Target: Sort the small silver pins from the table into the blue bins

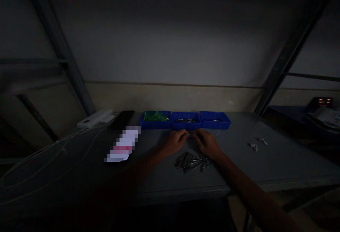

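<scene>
My left hand (175, 141) and my right hand (208, 144) meet above the table, in front of the blue bins. Both are closed in a pinch, fingertips almost touching, on a small thin metal piece (191, 135) that spans the gap between them. Its exact kind is too dark and small to make out. Just below my hands lies a loose pile of slim metal parts (190, 162), partly under my right hand. The middle blue bin (186, 124) behind my fingers holds similar-looking metal pieces.
A blue bin (155, 124) at left holds green items; another blue bin (215, 123) at right has a little inside. A blurred-out phone (124, 145), a black object (122, 119), a white power strip (95, 118) and cables are left. White scraps (253, 147) lie right.
</scene>
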Motion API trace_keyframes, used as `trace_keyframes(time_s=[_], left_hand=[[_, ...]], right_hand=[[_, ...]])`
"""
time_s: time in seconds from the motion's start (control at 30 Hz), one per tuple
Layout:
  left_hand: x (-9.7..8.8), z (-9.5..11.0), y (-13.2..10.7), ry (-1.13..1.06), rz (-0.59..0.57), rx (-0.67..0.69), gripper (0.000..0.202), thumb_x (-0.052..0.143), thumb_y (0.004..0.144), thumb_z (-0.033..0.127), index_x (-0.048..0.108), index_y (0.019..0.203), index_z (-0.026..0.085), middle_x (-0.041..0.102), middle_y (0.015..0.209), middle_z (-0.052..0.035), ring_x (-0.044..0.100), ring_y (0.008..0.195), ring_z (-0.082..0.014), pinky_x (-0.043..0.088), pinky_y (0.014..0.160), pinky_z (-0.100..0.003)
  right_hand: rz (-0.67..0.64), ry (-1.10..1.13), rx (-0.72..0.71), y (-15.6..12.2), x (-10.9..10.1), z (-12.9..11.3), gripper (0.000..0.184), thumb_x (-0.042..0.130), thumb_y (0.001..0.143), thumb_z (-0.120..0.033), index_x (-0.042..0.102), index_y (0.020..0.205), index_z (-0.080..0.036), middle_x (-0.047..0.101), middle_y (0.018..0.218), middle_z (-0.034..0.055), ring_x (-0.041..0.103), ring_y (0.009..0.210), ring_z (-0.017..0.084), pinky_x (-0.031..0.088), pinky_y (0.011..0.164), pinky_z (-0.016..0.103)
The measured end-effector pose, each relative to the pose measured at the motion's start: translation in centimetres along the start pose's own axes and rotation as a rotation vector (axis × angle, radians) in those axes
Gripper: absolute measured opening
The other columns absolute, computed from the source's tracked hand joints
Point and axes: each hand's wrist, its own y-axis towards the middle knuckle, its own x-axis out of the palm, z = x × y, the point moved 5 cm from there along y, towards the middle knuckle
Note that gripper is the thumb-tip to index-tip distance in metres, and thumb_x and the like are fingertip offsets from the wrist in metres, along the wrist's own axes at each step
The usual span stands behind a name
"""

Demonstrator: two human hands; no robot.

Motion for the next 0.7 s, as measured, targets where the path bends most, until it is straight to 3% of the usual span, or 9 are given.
trace_keyframes(time_s=[0.17,0.37,0.7], left_hand=[[-0.15,0.06,0.04,-0.017,0.019,-0.016,0.023,0.041,0.088,0.030,0.059,0.083,0.017,0.063,0.072,0.0000,0.057,0.067,-0.0114,0.038,0.061,-0.020],[-0.22,-0.05,0.06,-0.009,0.024,-0.027,0.024,0.039,0.088,0.029,0.059,0.080,0.017,0.061,0.069,0.0002,0.056,0.065,-0.0111,0.038,0.061,-0.020],[-0.20,-0.56,0.03,-0.014,0.061,-0.034,0.024,0.038,0.089,0.032,0.057,0.083,0.018,0.061,0.072,0.0007,0.055,0.066,-0.0109,0.038,0.062,-0.020]], right_hand=[[-0.001,-0.021,0.017,0.00,-0.08,0.03,0.021,0.037,0.089,-0.030,0.053,0.080,-0.018,0.061,0.074,0.0040,0.055,0.069,0.015,0.040,0.064,0.025],[-0.004,0.027,0.016,-0.07,-0.02,0.08,0.014,0.045,0.085,-0.031,0.053,0.084,-0.018,0.058,0.066,0.0011,0.052,0.059,0.013,0.038,0.057,0.024],[-0.016,0.024,0.024,0.23,0.00,-0.28,0.019,0.039,0.088,-0.030,0.052,0.079,-0.020,0.061,0.071,0.0023,0.056,0.064,0.014,0.040,0.061,0.024]])
